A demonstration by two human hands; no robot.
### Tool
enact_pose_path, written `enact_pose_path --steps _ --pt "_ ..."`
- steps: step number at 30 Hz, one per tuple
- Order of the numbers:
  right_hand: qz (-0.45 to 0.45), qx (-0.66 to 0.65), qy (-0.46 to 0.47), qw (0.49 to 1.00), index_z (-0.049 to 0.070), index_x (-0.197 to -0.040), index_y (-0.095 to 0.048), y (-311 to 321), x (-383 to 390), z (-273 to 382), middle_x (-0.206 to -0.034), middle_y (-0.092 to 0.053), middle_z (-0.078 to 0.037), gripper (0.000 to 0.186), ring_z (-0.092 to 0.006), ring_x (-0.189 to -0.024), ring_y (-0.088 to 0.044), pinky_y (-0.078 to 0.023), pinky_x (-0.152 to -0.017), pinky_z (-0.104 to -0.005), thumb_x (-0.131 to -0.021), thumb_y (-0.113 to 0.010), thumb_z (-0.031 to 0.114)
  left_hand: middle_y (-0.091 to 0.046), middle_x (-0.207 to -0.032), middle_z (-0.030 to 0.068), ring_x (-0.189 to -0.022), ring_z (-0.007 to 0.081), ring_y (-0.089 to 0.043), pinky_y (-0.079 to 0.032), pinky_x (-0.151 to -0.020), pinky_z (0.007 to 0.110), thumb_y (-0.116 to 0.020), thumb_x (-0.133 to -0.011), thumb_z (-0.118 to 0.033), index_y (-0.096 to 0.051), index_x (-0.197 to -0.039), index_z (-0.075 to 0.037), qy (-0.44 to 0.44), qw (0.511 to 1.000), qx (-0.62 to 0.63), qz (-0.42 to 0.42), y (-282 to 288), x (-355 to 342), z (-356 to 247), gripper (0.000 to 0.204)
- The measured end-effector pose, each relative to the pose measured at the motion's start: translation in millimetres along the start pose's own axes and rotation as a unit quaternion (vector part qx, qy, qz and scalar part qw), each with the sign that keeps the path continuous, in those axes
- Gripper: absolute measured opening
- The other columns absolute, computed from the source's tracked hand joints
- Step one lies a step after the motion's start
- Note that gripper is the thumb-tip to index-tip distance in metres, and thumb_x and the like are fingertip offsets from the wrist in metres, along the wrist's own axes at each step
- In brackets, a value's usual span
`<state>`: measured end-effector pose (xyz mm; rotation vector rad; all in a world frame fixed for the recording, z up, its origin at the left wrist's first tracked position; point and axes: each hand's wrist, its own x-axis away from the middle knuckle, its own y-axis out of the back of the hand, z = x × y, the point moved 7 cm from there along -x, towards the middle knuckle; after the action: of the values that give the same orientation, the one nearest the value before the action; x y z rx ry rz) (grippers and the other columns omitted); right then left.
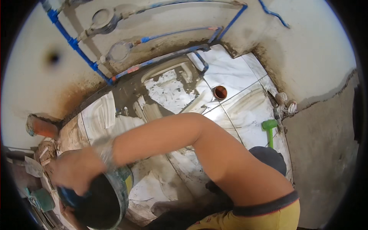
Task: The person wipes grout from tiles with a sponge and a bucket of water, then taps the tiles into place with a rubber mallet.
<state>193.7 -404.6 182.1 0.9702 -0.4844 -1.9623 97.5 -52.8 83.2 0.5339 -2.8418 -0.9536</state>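
My right arm stretches across the view from the lower right to a bucket (123,191) at lower left, which has a dark, shadowed inside. My right hand (76,168) is blurred above the bucket's left side, so I cannot make out what, if anything, it holds. My left hand (68,212) shows only partly at the bucket's lower left side, its fingers mostly hidden. Beyond my arm, white floor tiles (237,73) carry smears of wet grey mortar (130,103). A round orange pipe opening (220,92) sits among the tiles.
A green mallet (270,124) lies at the right beside a dark object (270,155). Blue pipes (67,32) with round meters (102,17) run along the back wall. An orange pipe stub (44,126) sticks out at left. A rough grey surface (320,161) borders the right side.
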Motion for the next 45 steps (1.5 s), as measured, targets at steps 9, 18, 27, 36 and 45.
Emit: enact_pose_path --steps 9,18,27,36,45 --pt "0.300 0.127 -0.257 0.910 0.017 -0.116 -0.076 -234.9 -13.5 -139.1 -0.123 -0.071 -0.012 0.041 -0.0341 -0.114 -0.066 -0.054 -0.091 -0.0571 -0.080 -0.077 0.035 -0.070 -0.117 0.0118 -0.096 0.0171 -0.064 -0.050 -0.085 0.026 -0.046 -0.067 -0.001 -0.059 -0.137 0.008 -0.067 0.998 0.014 0.018 -30.0 16.8 -78.7 0.071" --pt "0.230 0.107 -0.401 0.880 0.026 -0.143 -0.062 -235.2 -50.3 -110.5 -0.148 -0.058 -0.005 0.051 -0.0376 -0.141 -0.046 -0.040 -0.102 -0.0731 -0.093 -0.068 0.035 -0.072 -0.112 0.0103 -0.084 0.0135 -0.064 -0.048 -0.070 0.023 -0.045 -0.067 0.003 -0.062 -0.136 0.007 -0.039 0.989 -0.122 -0.075 8.2 83.5 -170.7 0.071" --pt "-0.061 0.085 -0.311 0.945 0.019 -0.119 -0.078 -236.5 -10.8 -163.3 -0.129 -0.071 -0.008 0.038 -0.0308 -0.122 -0.066 -0.052 -0.102 -0.0466 -0.091 -0.065 0.041 -0.072 -0.110 0.0081 -0.086 0.0105 -0.064 -0.049 -0.070 0.022 -0.044 -0.070 0.007 -0.063 -0.135 0.006 -0.089 0.994 -0.048 -0.031 -68.9 71.3 -206.9 0.067" --pt "0.260 0.015 -0.258 0.930 0.015 -0.126 -0.074 -173.9 49.7 -104.8 -0.137 -0.067 -0.012 0.050 -0.0332 -0.129 -0.061 -0.049 -0.105 -0.0471 -0.085 -0.071 0.044 -0.073 -0.116 0.0108 -0.095 0.0145 -0.067 -0.050 -0.076 0.022 -0.045 -0.067 0.006 -0.064 -0.134 0.005 -0.112 0.993 -0.011 0.037 -130.4 63.4 -216.7 0.070" --pt "0.136 0.092 -0.209 0.964 0.000 -0.112 -0.075 -154.2 31.4 -97.8 -0.117 -0.072 -0.021 0.045 -0.0368 -0.114 -0.068 -0.055 -0.098 -0.0451 -0.078 -0.077 0.029 -0.073 -0.117 0.0093 -0.095 0.0134 -0.067 -0.051 -0.077 0.022 -0.045 -0.068 0.006 -0.063 -0.139 0.001 -0.062 0.997 -0.003 0.034 -112.2 29.7 -181.4 0.073"
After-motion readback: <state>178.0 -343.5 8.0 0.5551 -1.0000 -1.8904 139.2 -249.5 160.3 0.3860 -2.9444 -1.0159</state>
